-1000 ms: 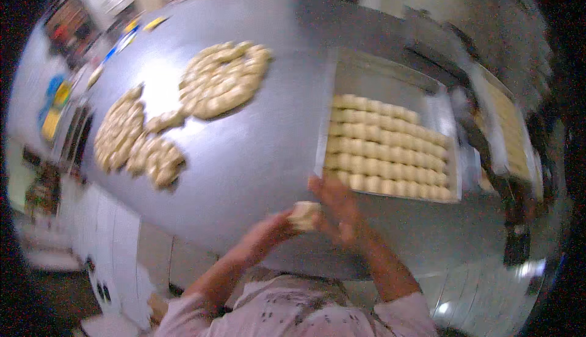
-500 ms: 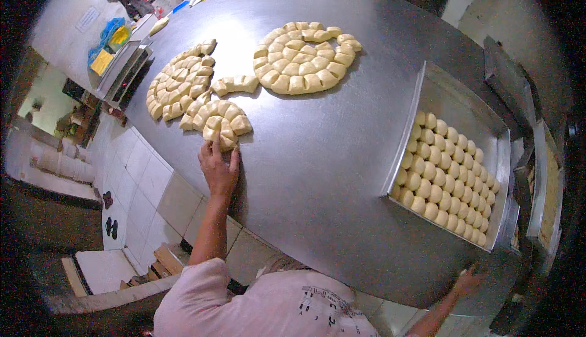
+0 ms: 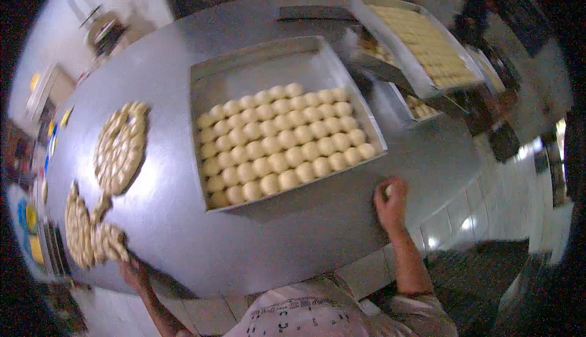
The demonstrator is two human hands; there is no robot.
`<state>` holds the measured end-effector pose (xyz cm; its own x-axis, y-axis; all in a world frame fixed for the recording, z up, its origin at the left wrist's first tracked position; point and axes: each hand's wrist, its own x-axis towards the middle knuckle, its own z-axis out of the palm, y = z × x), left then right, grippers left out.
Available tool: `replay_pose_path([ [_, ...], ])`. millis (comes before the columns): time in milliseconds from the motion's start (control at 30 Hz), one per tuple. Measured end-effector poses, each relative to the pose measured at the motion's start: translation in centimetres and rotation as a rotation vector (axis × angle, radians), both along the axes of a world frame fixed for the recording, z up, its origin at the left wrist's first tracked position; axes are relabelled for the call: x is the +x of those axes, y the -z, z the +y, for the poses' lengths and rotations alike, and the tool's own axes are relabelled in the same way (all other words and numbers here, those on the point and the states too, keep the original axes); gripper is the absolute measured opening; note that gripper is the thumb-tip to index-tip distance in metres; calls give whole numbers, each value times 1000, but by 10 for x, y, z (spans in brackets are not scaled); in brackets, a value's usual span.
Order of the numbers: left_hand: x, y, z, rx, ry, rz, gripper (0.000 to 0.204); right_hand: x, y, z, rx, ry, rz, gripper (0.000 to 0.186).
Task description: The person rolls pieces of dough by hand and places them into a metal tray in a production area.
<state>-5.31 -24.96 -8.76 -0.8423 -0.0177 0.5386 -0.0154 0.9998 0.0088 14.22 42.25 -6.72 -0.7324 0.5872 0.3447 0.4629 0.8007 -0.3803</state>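
At the lower left, my left hand (image 3: 135,274) reaches to the edge of a cluster of cut dough pieces (image 3: 108,243); its fingers are smeared by motion. A half-round sheet of cut dough (image 3: 79,230) lies beside that cluster, and a larger scored dough round (image 3: 122,148) farther off. To the right, my right hand (image 3: 391,204) is closed over the metal table, with a pale piece of dough (image 3: 388,190) showing between its fingers. A metal tray (image 3: 259,68) holds rows of smooth dough balls (image 3: 284,138) and stands between my hands.
Another tray (image 3: 421,44), filled with rows of dough, sits at the far right above a partly covered tray (image 3: 421,108). A scale (image 3: 50,248) stands by the left edge of the steel table (image 3: 165,215). Tiled floor (image 3: 461,215) shows at the right.
The view has swung right, bringing the dough-ball tray to the middle. My right hand, blurred and low by the table edge before, is now raised over the table, closed on dough.
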Motion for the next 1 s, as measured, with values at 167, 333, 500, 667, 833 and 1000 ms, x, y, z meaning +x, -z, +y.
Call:
replay_pose_path([
  [167, 27, -19, 61, 840, 210, -284, 39, 28, -12, 95, 222, 314, 49, 23],
  [333, 37, -95, 196, 1166, 336, -255, 33, -11, 8, 47, 177, 53, 115, 21],
  [500, 32, -133, 266, 1436, 405, -340, 17, 29, -9, 95, -181, 281, -23, 32],
  [667, 39, -123, 258, 1353, 367, -449, 26, 27, -14, 52, 333, 27, 105, 22],
  [833, 62, -109, 216, 1547, 282, -485, 59, 25, -64, 84, -812, 69, 430, 29],
  [1000, 65, -88, 221, 1703, 353, -550, 22, -134, -167, 53, -488, -205, 1066, 28],
])
